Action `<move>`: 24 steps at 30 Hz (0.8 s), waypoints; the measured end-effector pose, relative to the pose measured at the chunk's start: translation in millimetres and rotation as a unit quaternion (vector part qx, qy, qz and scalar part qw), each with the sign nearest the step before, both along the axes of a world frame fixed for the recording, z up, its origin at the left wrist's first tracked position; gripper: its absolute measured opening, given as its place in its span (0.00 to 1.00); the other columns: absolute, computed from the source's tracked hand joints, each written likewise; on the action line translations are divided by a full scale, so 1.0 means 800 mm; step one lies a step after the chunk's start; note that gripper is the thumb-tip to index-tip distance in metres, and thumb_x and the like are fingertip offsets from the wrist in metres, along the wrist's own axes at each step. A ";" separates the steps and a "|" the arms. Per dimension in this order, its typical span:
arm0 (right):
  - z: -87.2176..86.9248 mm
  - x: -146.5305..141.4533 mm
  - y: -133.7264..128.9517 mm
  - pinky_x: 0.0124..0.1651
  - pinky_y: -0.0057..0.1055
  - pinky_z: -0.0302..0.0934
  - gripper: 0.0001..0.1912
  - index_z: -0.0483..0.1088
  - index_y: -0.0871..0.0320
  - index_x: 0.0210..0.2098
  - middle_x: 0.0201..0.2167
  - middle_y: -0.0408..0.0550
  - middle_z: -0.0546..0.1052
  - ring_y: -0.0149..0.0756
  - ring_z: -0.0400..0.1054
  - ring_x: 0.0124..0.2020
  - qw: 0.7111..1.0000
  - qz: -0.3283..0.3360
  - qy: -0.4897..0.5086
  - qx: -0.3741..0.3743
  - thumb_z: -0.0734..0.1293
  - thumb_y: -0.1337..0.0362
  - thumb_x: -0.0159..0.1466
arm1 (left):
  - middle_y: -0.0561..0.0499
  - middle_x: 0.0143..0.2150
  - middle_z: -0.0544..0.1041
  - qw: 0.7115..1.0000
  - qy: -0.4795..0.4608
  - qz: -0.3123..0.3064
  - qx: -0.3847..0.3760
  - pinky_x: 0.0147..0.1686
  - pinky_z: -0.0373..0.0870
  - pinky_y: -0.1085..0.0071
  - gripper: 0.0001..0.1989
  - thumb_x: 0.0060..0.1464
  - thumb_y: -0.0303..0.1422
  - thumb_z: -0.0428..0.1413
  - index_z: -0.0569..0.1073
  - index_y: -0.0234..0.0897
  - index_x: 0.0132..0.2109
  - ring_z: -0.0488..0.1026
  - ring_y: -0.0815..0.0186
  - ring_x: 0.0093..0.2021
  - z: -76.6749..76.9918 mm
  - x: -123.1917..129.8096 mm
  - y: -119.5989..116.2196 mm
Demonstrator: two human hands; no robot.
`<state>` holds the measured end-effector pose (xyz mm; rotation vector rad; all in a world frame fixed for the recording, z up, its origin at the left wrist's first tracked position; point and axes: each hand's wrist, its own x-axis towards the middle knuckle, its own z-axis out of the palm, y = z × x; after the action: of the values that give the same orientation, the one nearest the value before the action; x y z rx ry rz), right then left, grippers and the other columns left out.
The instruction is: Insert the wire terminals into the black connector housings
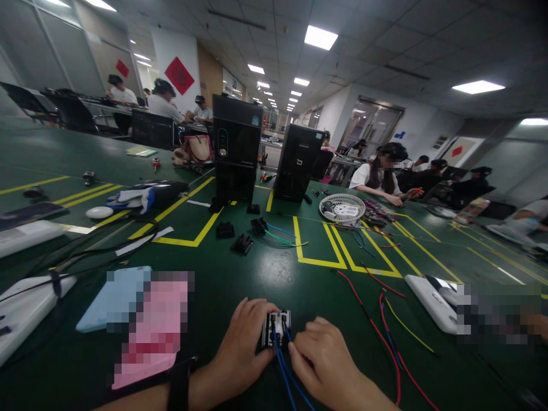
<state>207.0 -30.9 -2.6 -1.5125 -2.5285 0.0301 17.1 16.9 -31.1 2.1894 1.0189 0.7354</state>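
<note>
Blue wires (280, 365) trail toward the onlooker's side from a small black connector block (277, 329), and that block is the centre of the action, sitting at six o'clock over the green desk (274, 274) between both hands! The left hand (242, 337), a black watch (180, 382) on its wrist, has a firm grip around the block's left side. The right hand (319, 357) comes in with a narrow grip at the lower right edge, right among the wires, though whether it is actually holding anything I can't tell from here. Red wires (385, 348) sprawl at four o'clock, just past a white tablet (430, 302). Up at twelve o'clock, three black connectors (242, 244) lie across yellow tape lines (197, 228), with two black computer towers (235, 148) standing behind them. A white round mesh basket (341, 208) sits at one o'clock, and a seated co-worker (381, 177) is busy at two o'clock. Beyond, more people fill a long, bright room under glowing ceiling panels (321, 37), with a red diamond sign (178, 75) at eleven o'clock.
</note>
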 end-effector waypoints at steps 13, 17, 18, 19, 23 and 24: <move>0.001 0.002 0.004 0.34 0.34 0.42 0.16 0.64 0.56 0.23 0.20 0.41 0.72 0.31 0.62 0.24 1.000 -0.017 -0.016 -0.003 0.57 0.66 0.66 | 0.47 0.51 0.70 1.000 0.006 0.004 -0.001 0.61 0.47 0.49 0.21 0.46 0.26 0.55 0.64 0.41 0.50 0.63 0.56 0.55 -0.006 -0.001 0.002; -0.004 -0.001 0.005 0.35 0.33 0.43 0.16 0.63 0.56 0.22 0.20 0.41 0.71 0.31 0.61 0.25 1.000 -0.001 -0.001 0.016 0.56 0.68 0.66 | 0.48 0.51 0.70 1.000 0.003 0.000 0.001 0.62 0.46 0.49 0.22 0.46 0.26 0.55 0.64 0.42 0.50 0.63 0.56 0.55 -0.005 -0.001 0.001; -0.005 -0.001 0.005 0.34 0.33 0.43 0.15 0.63 0.56 0.23 0.20 0.41 0.71 0.31 0.61 0.25 1.000 0.015 -0.007 0.010 0.56 0.67 0.66 | 0.48 0.50 0.70 1.000 0.001 0.000 0.002 0.61 0.46 0.50 0.21 0.46 0.25 0.55 0.64 0.42 0.49 0.63 0.57 0.54 -0.003 -0.001 0.000; -0.005 -0.001 0.005 0.35 0.33 0.43 0.15 0.63 0.56 0.23 0.20 0.41 0.71 0.31 0.61 0.25 0.999 0.029 -0.016 0.001 0.57 0.67 0.65 | 0.49 0.49 0.70 1.000 0.001 0.000 0.001 0.61 0.47 0.50 0.21 0.45 0.25 0.54 0.64 0.42 0.49 0.64 0.57 0.54 -0.001 -0.001 0.000; -0.002 0.001 0.006 0.35 0.33 0.43 0.12 0.64 0.56 0.24 0.22 0.41 0.74 0.32 0.62 0.26 0.998 0.033 -0.049 -0.031 0.59 0.67 0.64 | 0.49 0.48 0.70 1.000 0.002 -0.001 -0.005 0.61 0.48 0.51 0.21 0.44 0.24 0.54 0.65 0.42 0.47 0.64 0.57 0.53 0.004 0.000 -0.002; 0.000 0.002 0.007 0.35 0.33 0.43 0.12 0.64 0.56 0.24 0.22 0.41 0.74 0.32 0.62 0.26 0.997 0.029 -0.055 -0.036 0.59 0.66 0.64 | 0.49 0.48 0.70 1.000 0.002 -0.001 -0.005 0.61 0.48 0.51 0.21 0.44 0.24 0.54 0.65 0.42 0.48 0.64 0.58 0.53 0.003 0.000 -0.002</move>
<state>208.8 -25.4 -2.6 -1.5059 -2.6851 0.0485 17.1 15.6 -28.4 2.1837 1.0194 0.7225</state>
